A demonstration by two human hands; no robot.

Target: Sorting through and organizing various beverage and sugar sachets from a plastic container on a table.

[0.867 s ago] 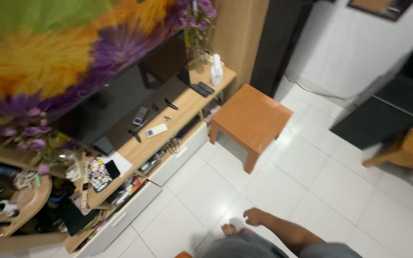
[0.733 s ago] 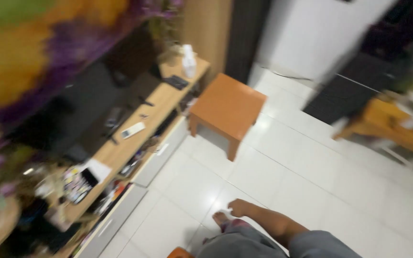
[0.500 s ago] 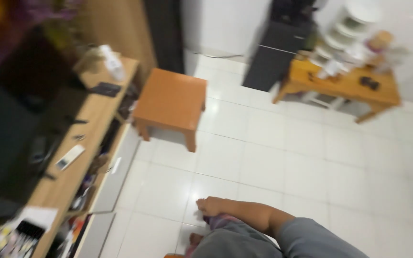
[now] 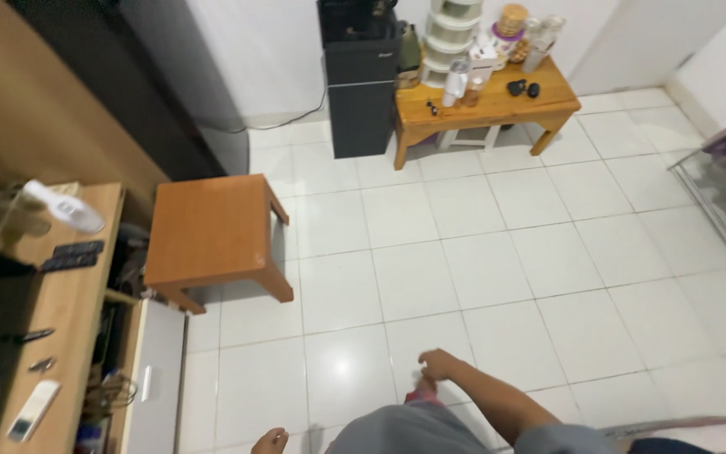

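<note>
My right hand point(image 4: 439, 366) hangs low over the white tiled floor point(image 4: 481, 261), its forearm reaching in from the lower right. The fingers are loosely curled. A small pink thing point(image 4: 422, 393) shows just under the hand, and I cannot tell whether the hand holds it. My grey-clad body point(image 4: 405, 430) fills the bottom edge, and a bare foot point(image 4: 270, 440) shows to its left. My left hand is out of view.
A low orange-brown wooden table point(image 4: 207, 227) stands to the left. Beside it, a long wooden media shelf point(image 4: 60, 319) carries remotes point(image 4: 34, 409) and a white bottle point(image 4: 65, 210). At the back are a black cabinet point(image 4: 361, 92) and a cluttered wooden table point(image 4: 548, 105). A metal rack point(image 4: 716, 193) stands at the right edge.
The view has swung right, away from the screen and flowers towards the open floor and the back wall. My right hand has kept its low, hanging pose.
</note>
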